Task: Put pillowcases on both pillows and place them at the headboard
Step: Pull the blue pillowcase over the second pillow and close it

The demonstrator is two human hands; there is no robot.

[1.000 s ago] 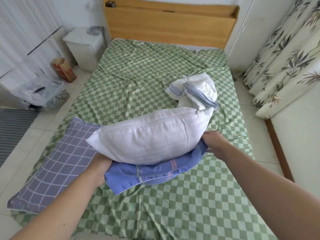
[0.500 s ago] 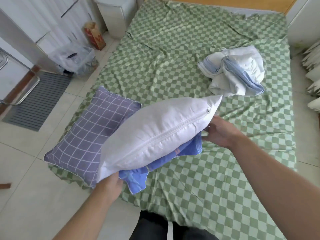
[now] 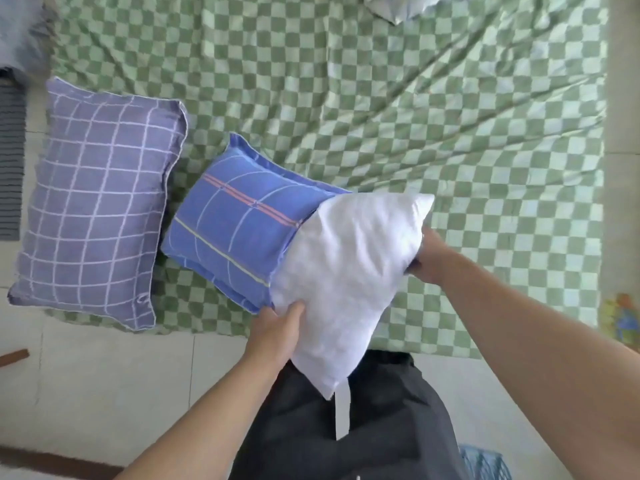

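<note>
Green-and-pale checked cotton covers the bed [image 3: 398,109], a wrinkled sheet that fills most of the view from the top edge down to the near side, where pale floor tiles [image 3: 104,368] begin. At the left of the bed, partly overhanging its near edge, lies a plump rectangular pillow in a purple pillowcase with a white grid pattern [image 3: 97,206], flat and untouched, just beside the second pillow but apart from both hands. That second one, a soft white fabric pillow [image 3: 346,271], is tilted with one corner pointing down toward the person's dark trousers [image 3: 346,427] and its far end pushed into a blue pillowcase with white lines and red stripes [image 3: 242,223]; the blue case covers roughly the far half and rests on the sheet, while the near half of the white pillow is bare. The right hand [image 3: 427,259] grips the pillow's right edge near the upper corner, fingers curled into the fabric. The left hand [image 3: 277,327] holds the lower left side where the blue case's open edge meets the white fabric, thumb on top pressing into the pillow. A bundle of white-and-blue cloth [image 3: 398,6] shows at the top edge, cut off by the frame. A small colourful object [image 3: 620,317] sits at the right edge, too blurred to identify.
</note>
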